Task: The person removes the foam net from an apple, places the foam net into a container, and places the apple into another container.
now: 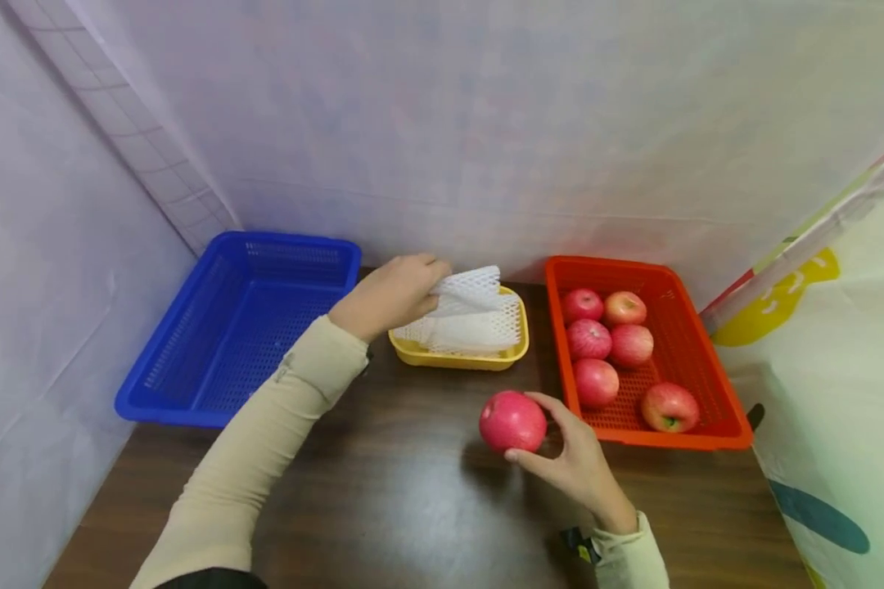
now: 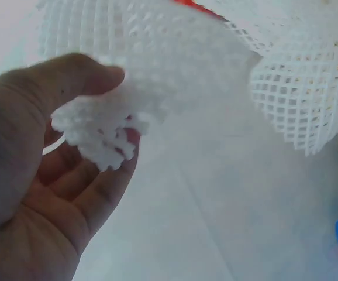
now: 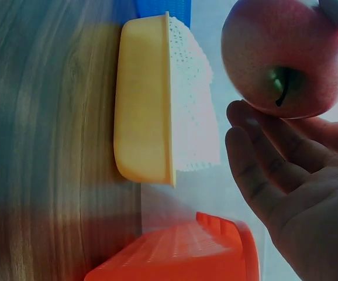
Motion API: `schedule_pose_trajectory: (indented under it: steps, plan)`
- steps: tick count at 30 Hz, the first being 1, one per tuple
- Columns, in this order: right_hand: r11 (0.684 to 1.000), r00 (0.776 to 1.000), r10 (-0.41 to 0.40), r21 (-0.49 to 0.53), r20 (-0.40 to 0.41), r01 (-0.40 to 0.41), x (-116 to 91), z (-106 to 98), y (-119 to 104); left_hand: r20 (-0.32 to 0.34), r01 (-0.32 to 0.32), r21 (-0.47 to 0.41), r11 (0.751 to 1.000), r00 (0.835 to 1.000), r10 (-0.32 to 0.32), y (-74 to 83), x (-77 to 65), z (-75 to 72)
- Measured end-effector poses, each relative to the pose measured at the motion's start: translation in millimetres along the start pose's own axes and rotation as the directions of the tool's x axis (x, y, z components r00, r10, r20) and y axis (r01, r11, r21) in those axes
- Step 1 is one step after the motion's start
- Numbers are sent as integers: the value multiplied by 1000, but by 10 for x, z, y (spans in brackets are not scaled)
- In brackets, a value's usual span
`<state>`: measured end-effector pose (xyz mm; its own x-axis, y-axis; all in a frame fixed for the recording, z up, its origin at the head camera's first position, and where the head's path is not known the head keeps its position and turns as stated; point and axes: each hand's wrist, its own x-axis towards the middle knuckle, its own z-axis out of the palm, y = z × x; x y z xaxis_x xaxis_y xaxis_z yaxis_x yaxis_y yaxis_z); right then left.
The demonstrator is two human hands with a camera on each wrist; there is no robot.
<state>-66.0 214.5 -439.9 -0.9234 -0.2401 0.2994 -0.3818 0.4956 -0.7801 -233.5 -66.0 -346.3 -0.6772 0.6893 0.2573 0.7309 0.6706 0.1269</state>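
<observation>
Red apple (image 1: 512,421) first: your right hand (image 1: 578,458) has its fingers curled round one, holding it just above the dark wooden table (image 1: 412,507), in front of the orange basket (image 1: 714,384) and apart from it; the right wrist view shows the stem end facing your palm, fingers cupped under the fruit. Your left hand (image 1: 390,294) is pinching the edge of a white foam net (image 1: 471,290) between thumb and fingers, lifting it off the stack of nets (image 1: 479,331) in the yellow tray (image 1: 457,358); the left wrist view shows the frayed rim caught against your thumb, the rest of the sleeve hanging free.

As for how far along you are, I would judge this the very start; the blue basket (image 1: 191,393) on your left holds nothing that I can see; six apples (image 1: 597,383) lie bare in the orange basket; none of them shows a net. You have one fruit and one net in hand, well apart from each other; bringing them together, sleeving the apple and setting it down all look undone, and the same seems to wait for the six others.
</observation>
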Motion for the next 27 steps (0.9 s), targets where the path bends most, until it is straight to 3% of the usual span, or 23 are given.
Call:
schedule_pose_trajectory:
  steps: [5, 10, 15, 18, 22, 27]
  plan:
    - [999, 1000, 2, -37, -14, -2, -56, 49, 303, 0, 74, 21, 997, 997, -74, -107, 319, 226]
    - [997, 999, -37, -66, -23, 35, -79, 64, 433, 34, 139, 23, 990, 990, -140, -171, 496, 605]
    - [998, 1000, -27, -53, -13, 26, -90, 67, 445, 161, 130, 57, 990, 977, -138, -182, 537, 993]
    - [999, 1000, -24, -45, -8, 24, -89, 70, 438, 278, 97, 91, 991, 953, -119, -172, 527, 1175]
    - [998, 999, -37, -52, -5, 37, -85, 76, 438, 390, 72, 106, 992, 914, -108, -167, 515, 1269]
    - [997, 999, -43, -69, -5, 43, -92, 56, 455, 426, 120, 85, 989, 893, -145, -132, 506, 1177]
